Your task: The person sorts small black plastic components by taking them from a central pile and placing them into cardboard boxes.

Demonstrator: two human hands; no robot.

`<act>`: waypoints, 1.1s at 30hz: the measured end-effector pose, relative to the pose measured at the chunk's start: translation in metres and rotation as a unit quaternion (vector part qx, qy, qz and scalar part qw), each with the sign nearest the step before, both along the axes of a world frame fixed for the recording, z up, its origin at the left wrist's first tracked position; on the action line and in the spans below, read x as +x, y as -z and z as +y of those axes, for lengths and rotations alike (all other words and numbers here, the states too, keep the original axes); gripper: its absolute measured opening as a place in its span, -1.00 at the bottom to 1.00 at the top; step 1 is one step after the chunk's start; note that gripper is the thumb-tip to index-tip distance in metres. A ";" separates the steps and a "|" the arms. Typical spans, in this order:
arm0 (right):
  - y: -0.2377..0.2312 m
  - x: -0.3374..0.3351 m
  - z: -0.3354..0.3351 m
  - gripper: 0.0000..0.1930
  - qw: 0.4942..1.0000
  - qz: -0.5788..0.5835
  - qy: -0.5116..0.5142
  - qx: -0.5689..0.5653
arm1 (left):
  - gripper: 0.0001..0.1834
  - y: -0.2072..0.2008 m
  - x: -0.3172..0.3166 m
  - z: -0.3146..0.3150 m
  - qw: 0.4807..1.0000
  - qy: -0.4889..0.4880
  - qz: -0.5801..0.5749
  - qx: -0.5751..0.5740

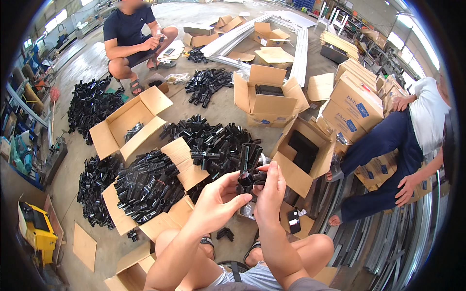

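In front of my knees I hold a black tubular pipe connector (pixel 249 162) with both hands. My left hand (pixel 219 200) is closed round its lower left side, thumb across the base. The fingers of my right hand (pixel 270 194) are curled against its right side, where a short side branch shows. Just beyond lies a loose heap of similar black connectors (pixel 208 138). To the left, an open carton is piled high with more black connectors (pixel 149 186). A single angled black piece (pixel 224 234) rests on the floor between my feet.
At the right, an open carton (pixel 286 167) holds black parts, with a phone (pixel 293 220) near it. One person (pixel 130 41) squats at far left; another (pixel 388 138) sits by stacked cartons (pixel 352 104). Long metal profiles (pixel 374 237) cover the right floor. A yellow case (pixel 39 233) stands left.
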State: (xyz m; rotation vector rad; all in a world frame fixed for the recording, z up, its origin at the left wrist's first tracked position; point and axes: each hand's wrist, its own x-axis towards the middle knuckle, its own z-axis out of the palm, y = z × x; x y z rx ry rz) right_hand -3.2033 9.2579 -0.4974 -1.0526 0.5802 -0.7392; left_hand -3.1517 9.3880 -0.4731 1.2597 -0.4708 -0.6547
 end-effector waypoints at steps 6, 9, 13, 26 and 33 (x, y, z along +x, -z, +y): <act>-0.006 -0.009 0.004 -0.67 0.984 0.045 0.018 -0.171 | -0.51 0.005 0.004 0.003 0.999 0.024 0.006 0.028; 0.002 -0.013 -0.007 -0.68 0.984 0.022 0.011 -0.176 | -0.51 0.003 0.006 0.001 0.998 0.056 0.007 0.021; -0.001 -0.019 -0.015 -0.69 0.996 0.007 -0.046 -0.079 | -0.46 0.005 0.006 -0.001 0.998 0.062 0.024 0.020; 0.021 -0.025 -0.021 -0.47 0.988 0.065 0.044 -0.136 | -0.39 0.010 0.000 -0.002 0.991 0.012 -0.106 0.086; -0.004 -0.022 0.006 -0.54 0.968 -0.123 -0.018 -0.220 | -0.64 0.012 0.013 0.004 0.959 -0.011 0.244 -0.145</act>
